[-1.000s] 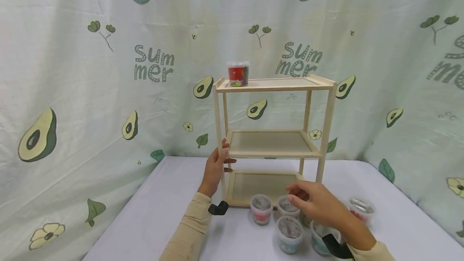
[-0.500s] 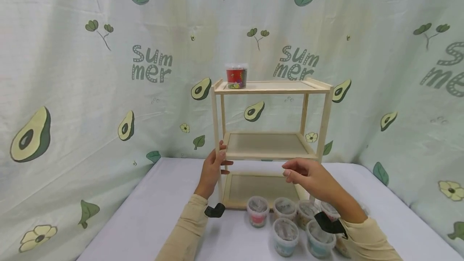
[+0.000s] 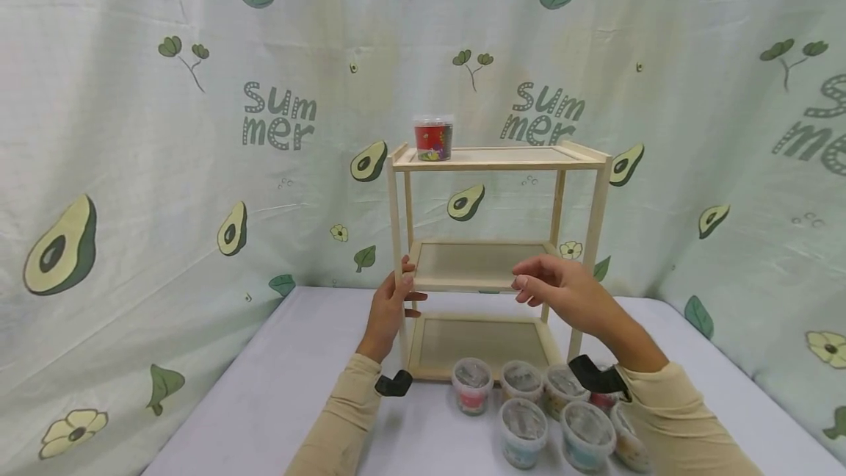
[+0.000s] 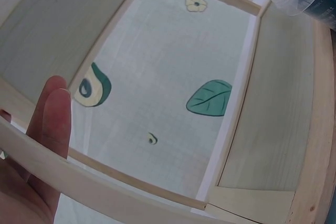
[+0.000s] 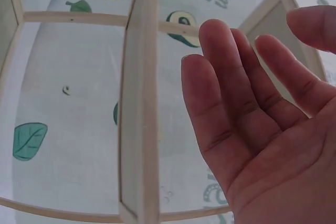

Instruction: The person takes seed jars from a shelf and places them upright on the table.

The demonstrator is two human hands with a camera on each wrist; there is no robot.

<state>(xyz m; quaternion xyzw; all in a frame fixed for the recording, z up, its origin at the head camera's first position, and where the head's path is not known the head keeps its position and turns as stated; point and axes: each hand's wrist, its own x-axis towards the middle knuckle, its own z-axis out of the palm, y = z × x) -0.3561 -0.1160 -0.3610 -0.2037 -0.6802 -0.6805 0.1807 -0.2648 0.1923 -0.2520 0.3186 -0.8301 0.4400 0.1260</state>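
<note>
A three-tier wooden shelf (image 3: 496,166) stands on the table. My left hand (image 3: 385,311) holds its left front post, with the fingers passing behind the post; in the left wrist view those fingers (image 4: 55,121) show beyond the wood. My right hand (image 3: 562,289) is in the air before the right part of the middle tier, its fingers loosely bent and nothing in them. In the right wrist view the palm and fingers of the right hand (image 5: 262,114) are bare. A lidded plastic tub with a red and dark label (image 3: 433,139) sits at the left end of the top tier.
Several lidded plastic tubs cluster in front of the shelf, among them a pink one (image 3: 472,391) and two pale blue ones, at the left (image 3: 522,450) and right (image 3: 585,454). My right forearm covers part of the group. A printed curtain (image 3: 330,189) hangs behind the white table (image 3: 264,402).
My right hand has risen from over the tubs to the height of the middle tier, uncovering more tubs. My left hand stays on the post.
</note>
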